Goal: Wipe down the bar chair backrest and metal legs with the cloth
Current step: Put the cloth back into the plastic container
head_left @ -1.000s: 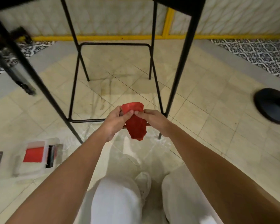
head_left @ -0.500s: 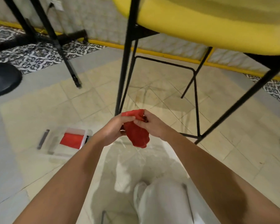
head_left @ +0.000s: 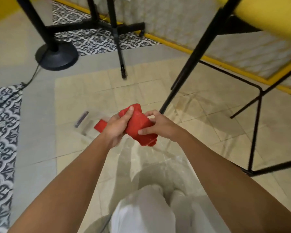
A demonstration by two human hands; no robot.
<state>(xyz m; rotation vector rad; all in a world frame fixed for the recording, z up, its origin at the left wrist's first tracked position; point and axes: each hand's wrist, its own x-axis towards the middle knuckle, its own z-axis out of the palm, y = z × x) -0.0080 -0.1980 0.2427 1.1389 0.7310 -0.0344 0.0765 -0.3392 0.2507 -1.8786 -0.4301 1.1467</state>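
Both hands hold a bunched red cloth (head_left: 139, 126) low over the tiled floor. My left hand (head_left: 117, 125) grips its upper left part, thumb over the top. My right hand (head_left: 160, 126) holds its right side, thumb pressed on the front. The bar chair stands to the right: its yellow seat (head_left: 265, 12) fills the top right corner, one black metal leg (head_left: 193, 59) slants down to the floor just behind the cloth, and the footrest frame (head_left: 255, 132) shows at right. The backrest is out of view.
A clear plastic box (head_left: 91, 125) with a red item inside lies on the floor behind my left hand. A black round stand base (head_left: 56, 56) with a cable sits at upper left, a black tripod leg (head_left: 119, 47) beside it. My white-trousered knees (head_left: 141, 212) are below.
The view has swung left, so the chair now sits at the right and the stand base at upper left. My hands have shifted their hold on the cloth, bunching it more.
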